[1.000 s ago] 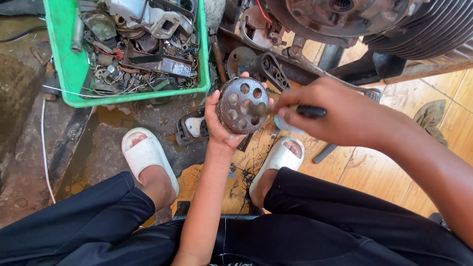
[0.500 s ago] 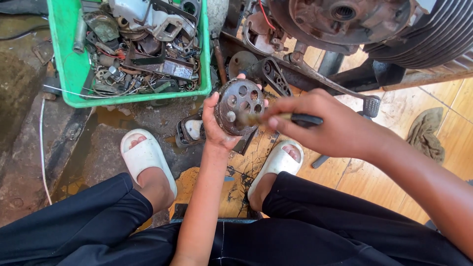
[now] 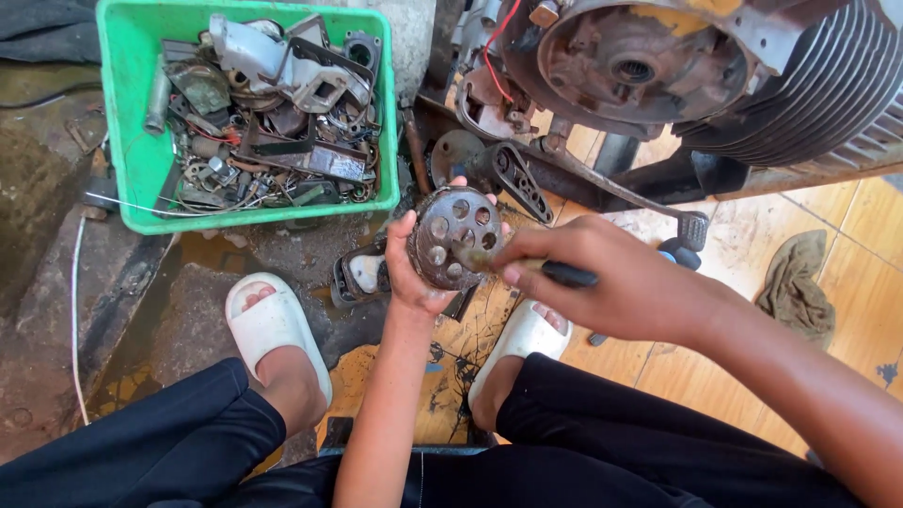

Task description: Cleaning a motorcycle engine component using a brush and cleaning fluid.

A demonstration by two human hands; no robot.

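My left hand (image 3: 409,268) holds up a round, dark metal disc (image 3: 451,233) with several holes in it, gripping it from below and behind. My right hand (image 3: 616,282) grips a thin black-handled tool (image 3: 564,274) whose tip presses against the face of the disc near its centre. Both hands are raised above my knees, between my two feet in white slippers (image 3: 273,325). The tool's tip is partly hidden by my fingers.
A green plastic bin (image 3: 127,141) full of metal scrap parts stands at the upper left. A greasy engine with cooling fins (image 3: 752,66) sits at the top right, a kick lever (image 3: 602,183) below it. A dirty rag (image 3: 800,287) lies on the wooden floor at right.
My right hand and the tool have shifted a little on the disc face. The disc stays in my left hand, and the view has tilted slightly.
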